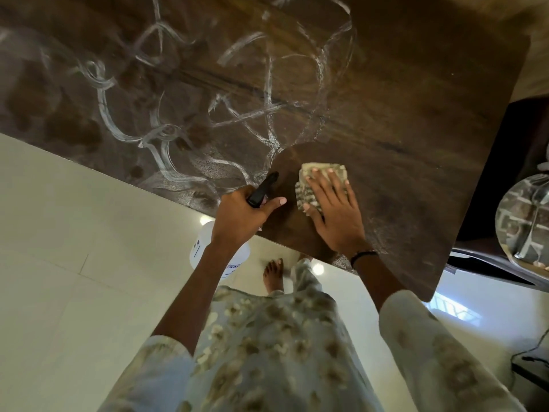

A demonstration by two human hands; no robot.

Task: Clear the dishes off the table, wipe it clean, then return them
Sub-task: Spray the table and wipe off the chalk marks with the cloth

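A dark wooden table (386, 84) fills the upper frame, covered with white swirling smears and dusty patches. A clean darker patch lies near its front edge. My right hand (332, 203) presses flat on a folded patterned cloth (315, 176) on that clean patch, fingers straight. My left hand (246, 212) grips the black trigger head of a white spray bottle (205, 245), held at the table's front edge with the bottle body hanging below the tabletop. No dishes are on the table.
Cream floor tiles (74, 263) spread below the table. A round shiny metal tray or plate (525, 221) sits at the right on a dark surface. My bare foot (273, 275) stands under the table edge. A dark object with a cable lies at bottom right.
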